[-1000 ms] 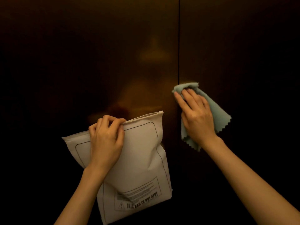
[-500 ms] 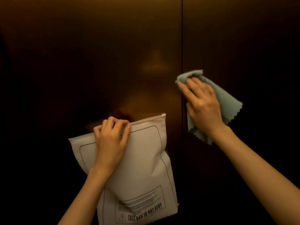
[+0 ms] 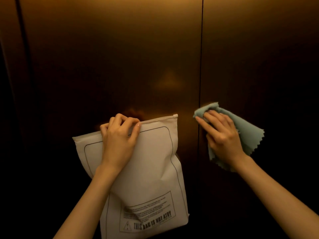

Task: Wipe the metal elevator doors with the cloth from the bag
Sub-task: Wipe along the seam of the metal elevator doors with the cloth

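Observation:
Two dark, brassy metal elevator doors fill the view, the left door (image 3: 120, 54) and the right door (image 3: 259, 54), meeting at a thin vertical seam (image 3: 201, 66). My right hand (image 3: 222, 140) presses a pale blue cloth (image 3: 248, 133) with zigzag edges flat against the right door, fingertips at the seam. The cloth bunches above my fingers and hangs below my wrist. My left hand (image 3: 119, 142) grips the top edge of a white zip bag (image 3: 151, 173) with a printed warning label, holding it up in front of the left door.
A dark vertical door frame (image 3: 19, 83) runs down the far left. The lighting is dim, and the lower corners are nearly black. A faint warm reflection shows on the left door above the bag.
My right hand slid the cloth up along the seam, then back down lower on the right door. My left hand kept its grip on the bag.

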